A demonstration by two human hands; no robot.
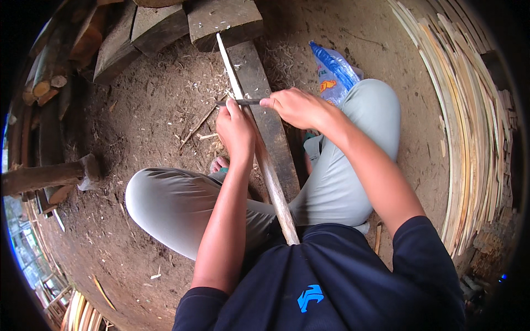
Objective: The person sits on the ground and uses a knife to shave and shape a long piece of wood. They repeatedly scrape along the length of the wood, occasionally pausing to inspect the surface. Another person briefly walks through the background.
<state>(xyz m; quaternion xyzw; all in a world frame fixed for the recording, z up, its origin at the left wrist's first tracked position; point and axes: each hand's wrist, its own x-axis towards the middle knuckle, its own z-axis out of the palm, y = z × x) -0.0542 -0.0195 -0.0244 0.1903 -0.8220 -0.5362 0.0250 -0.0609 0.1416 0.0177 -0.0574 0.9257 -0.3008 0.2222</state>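
A long wooden stick (270, 174) runs from my belly up to a wooden block. Its far half is pale and bare, while the near half is greyer and rougher. Across it lies a dark, narrow knife (249, 102). My right hand (298, 107) is closed round the knife's right end. At the other end, my left hand (236, 131) is closed with its thumb against the blade, just left of the stick. The left fingers are partly hidden beneath. A dark plank (268, 124) slopes under the stick between my bent legs.
Heavy wooden blocks (225, 21) stand at the far side, with logs (44, 88) piled left. A wooden post (44, 179) juts in from the left. Long pale strips (461, 132) are stacked at right. A blue-and-clear plastic bag (334, 69) sits beyond my right knee. Shavings litter the dirt floor.
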